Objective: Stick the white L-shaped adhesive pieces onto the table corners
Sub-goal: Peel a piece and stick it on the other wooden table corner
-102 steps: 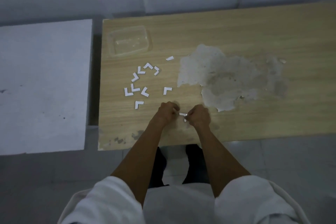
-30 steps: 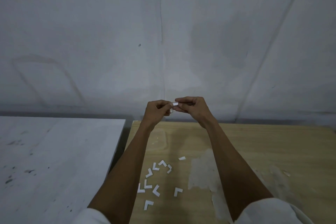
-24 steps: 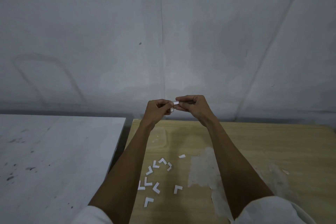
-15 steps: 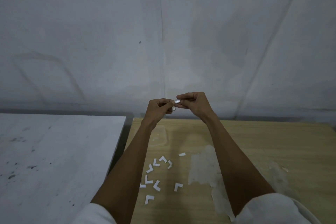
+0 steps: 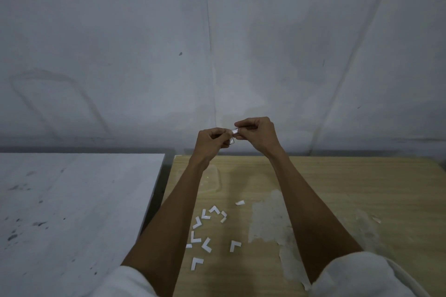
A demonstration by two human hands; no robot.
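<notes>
White and small, one L-shaped adhesive piece (image 5: 233, 135) is pinched between the curled fingertips of the left hand (image 5: 212, 138) and right hand (image 5: 257, 131), above the wooden table (image 5: 337, 188). Since half a second ago its layers have been drawn slightly apart. Backing removal is judged under way, with sticking yet to come.

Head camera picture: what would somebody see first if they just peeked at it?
Two raised hands in the middle, the left hand and right hand pinching one small white piece between them in front of the grey wall. Below, more white L-shaped pieces lie scattered on the wooden table, beside a pale worn patch.
</notes>
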